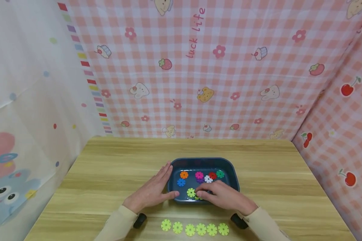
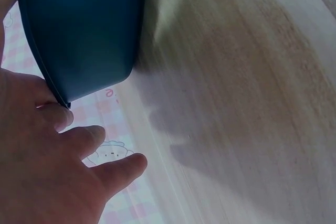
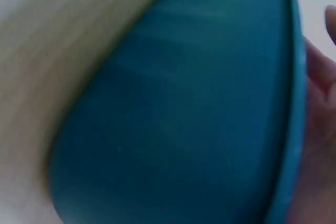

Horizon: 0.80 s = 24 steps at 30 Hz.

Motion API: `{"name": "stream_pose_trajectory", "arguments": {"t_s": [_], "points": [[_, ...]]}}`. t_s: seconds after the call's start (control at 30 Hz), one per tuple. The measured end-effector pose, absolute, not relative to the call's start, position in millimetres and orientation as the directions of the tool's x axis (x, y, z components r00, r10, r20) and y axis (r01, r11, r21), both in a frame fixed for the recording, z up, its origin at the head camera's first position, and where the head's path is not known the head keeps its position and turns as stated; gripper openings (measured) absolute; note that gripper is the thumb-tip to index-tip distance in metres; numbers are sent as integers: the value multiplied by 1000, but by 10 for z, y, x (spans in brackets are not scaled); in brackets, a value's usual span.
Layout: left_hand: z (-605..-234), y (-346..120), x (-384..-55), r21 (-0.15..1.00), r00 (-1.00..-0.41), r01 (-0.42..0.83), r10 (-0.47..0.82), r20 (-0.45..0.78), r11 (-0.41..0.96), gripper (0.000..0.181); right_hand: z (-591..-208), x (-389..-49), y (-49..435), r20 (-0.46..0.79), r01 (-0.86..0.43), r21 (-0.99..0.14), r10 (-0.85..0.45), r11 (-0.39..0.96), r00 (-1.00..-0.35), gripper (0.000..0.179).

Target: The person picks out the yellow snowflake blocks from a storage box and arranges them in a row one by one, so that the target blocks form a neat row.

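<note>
A dark blue rectangular bin point(image 1: 236, 174) stands on the table with flower-shaped notched discs inside. My left hand point(image 1: 152, 189) rests along the bin's left side, its thumb over the near-left rim; in the left wrist view, fairly straight, spread fingers point(image 2: 123, 174) lie by the rim. My right hand point(image 1: 226, 195) reaches over the right side into the bin, fingers bent, fingertips right beside a yellow-green disc point(image 1: 191, 192). Another yellow-green disc point(image 1: 197, 198) lies partly hidden under the thumb. I cannot tell if a disc is pinched. The right wrist view mostly shows the bin's outer wall point(image 3: 184, 114).
Farther back in the bin lie orange point(image 1: 184, 174), blue point(image 1: 181, 182), pink point(image 1: 199, 175), purple, white point(image 1: 208, 179), red point(image 1: 212, 175) and green point(image 1: 220, 173) discs. Several yellow-green discs point(image 1: 201, 229) form a row on the wooden table point(image 1: 123, 160) near me. Patterned cloth hangs behind and beside the table.
</note>
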<state>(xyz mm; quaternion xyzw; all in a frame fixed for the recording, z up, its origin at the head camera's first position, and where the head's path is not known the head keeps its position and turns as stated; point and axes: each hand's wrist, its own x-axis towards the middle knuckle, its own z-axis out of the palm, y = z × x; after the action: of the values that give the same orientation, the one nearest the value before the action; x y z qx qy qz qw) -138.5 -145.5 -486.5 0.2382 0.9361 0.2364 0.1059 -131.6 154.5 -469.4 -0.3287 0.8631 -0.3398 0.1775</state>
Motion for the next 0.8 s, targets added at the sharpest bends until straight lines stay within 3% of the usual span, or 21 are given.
{"name": "stream_pose_trajectory", "arguments": {"t_s": [0.27,0.53,0.63,0.8], "points": [[-4885,-1454,-1382,498,-862,398,500,-84,771,98,-4723,-1412,1511,-227,-342,-700,-649,627,-726,55],[-4876,-1456,-1383,499,-858,408,508,-78,765,98,-4748,-1488,1553,-159,-376,-678,-625,632,-764,66],[-4871,-1456,-1386,495,-859,406,506,-81,768,98,-4765,-1536,1566,-116,-397,-666,-613,631,-781,56],[-4867,-1468,-1383,499,-859,404,506,-81,767,98,-4817,-1611,1566,-59,-463,-647,-645,606,-762,22]]}}
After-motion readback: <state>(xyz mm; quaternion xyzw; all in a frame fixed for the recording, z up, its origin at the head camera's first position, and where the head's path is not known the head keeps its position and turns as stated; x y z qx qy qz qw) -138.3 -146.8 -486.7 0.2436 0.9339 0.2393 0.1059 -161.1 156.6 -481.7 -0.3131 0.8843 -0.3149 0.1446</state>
